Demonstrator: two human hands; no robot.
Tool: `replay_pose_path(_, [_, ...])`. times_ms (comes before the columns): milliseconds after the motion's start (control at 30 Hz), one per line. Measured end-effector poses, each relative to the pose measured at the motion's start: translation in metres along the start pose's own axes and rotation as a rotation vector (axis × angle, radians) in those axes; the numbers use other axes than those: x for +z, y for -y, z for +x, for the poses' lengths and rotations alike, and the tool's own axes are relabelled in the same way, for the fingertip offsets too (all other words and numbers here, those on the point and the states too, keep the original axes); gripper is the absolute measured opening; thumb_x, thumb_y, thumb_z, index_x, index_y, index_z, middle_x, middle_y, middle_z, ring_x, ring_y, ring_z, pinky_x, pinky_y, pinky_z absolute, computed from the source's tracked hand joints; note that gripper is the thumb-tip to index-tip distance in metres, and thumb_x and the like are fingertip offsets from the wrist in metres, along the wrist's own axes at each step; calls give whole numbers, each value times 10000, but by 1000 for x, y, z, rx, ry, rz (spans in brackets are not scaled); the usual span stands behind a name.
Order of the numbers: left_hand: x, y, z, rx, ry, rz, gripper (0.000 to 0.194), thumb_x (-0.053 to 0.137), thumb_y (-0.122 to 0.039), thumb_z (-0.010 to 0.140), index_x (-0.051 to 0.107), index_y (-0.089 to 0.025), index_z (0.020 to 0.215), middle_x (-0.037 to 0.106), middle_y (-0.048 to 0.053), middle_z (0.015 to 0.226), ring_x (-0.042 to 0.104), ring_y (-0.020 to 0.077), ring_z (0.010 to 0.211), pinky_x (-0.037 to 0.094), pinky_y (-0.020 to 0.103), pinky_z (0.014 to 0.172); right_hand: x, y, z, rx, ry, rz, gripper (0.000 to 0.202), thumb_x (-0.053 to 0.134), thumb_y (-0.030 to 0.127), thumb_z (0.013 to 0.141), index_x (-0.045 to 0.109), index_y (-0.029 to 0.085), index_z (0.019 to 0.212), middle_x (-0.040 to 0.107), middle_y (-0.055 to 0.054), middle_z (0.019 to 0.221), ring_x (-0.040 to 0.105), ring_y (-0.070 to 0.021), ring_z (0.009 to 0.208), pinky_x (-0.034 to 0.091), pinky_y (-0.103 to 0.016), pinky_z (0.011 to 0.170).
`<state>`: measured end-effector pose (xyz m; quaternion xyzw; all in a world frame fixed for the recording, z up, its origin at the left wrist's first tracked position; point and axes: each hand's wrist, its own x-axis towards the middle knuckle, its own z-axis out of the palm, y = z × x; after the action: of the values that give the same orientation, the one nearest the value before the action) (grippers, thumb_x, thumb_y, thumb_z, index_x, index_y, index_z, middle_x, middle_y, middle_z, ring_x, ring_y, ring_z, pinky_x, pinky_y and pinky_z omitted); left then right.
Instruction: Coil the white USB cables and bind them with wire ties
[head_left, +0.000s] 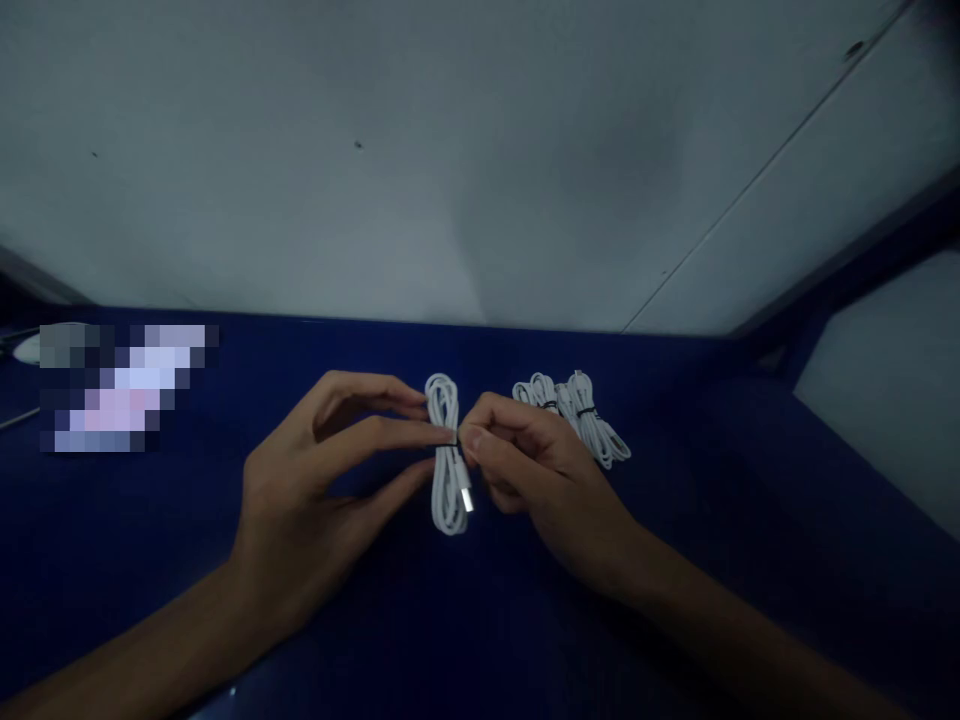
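Note:
A white USB cable [447, 500], coiled into a narrow bundle, stands upright in the middle of the view. Around its waist runs a thin black tie [448, 445], and a metal USB plug points down at its lower right. My left hand [322, 490] grips the bundle from the left with fingertips and thumb. On the other side, my right hand [525, 460] is closed in a pinch at the tie's end, close against the cable. What lies between those right fingertips is mostly hidden, but the tie leads into them.
Behind my right hand lie more coiled white cables [592, 415] with black ties, on the blue table [405, 640]. A blurred-out bright flat object [135, 390] and a pale rounded object [60, 345] are at the left. A pale wall [337, 220] rises along the back.

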<state>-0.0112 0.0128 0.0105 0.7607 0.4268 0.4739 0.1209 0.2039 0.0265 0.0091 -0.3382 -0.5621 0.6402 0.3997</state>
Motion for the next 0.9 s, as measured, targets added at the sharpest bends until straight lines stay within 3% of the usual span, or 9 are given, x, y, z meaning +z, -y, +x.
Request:
replay_pose_path(167, [-4, 0, 4, -23, 51, -83, 208, 895, -270, 936, 877, -376, 1114, 824, -28, 1206, 789, 195, 1016, 628, 338, 929, -1, 3, 0, 1, 26, 26, 300, 651, 358, 1118, 654, 203, 860, 451, 71, 671, 334, -89, 579, 263, -245, 520])
replay_pose_path(333, [-5, 1, 3, -239, 96, -232, 186, 929, -268, 900, 898, -397, 1031, 868, -74, 1025, 793, 158, 881, 605, 259, 834, 1, 5, -1, 1, 16, 1, 294, 636, 340, 1122, 642, 207, 860, 403, 77, 669, 299, -96, 583, 237, -260, 521])
replay_pose_path(500, [-2, 1, 8, -445, 180, -454, 83, 885, -271, 937, 906, -329, 882, 853, -36, 889, 779, 162, 838, 575, 241, 790, 3, 5, -1, -15, 31, 18, 301, 629, 341, 1129, 650, 211, 859, 417, 79, 673, 285, -95, 579, 259, -261, 538])
replay_pose_path(733, [0, 5, 13, -707, 390, -668, 390, 760, -444, 1033, 857, -245, 713, 752, 17, 632, 679, 168, 691, 523, 296, 741, 2, 3, -2, -66, 12, -56, 313, 628, 379, 1125, 648, 219, 856, 452, 68, 688, 330, -109, 590, 333, -270, 577])
replay_pose_path(900, [4, 7, 11, -802, 403, -884, 475, 720, -436, 1056, 796, -229, 635, 699, 22, 621, 634, 169, 688, 517, 313, 766, 6, 4, -4, -52, -18, -69, 322, 587, 384, 1143, 614, 233, 860, 433, 63, 699, 316, -118, 591, 316, -275, 563])
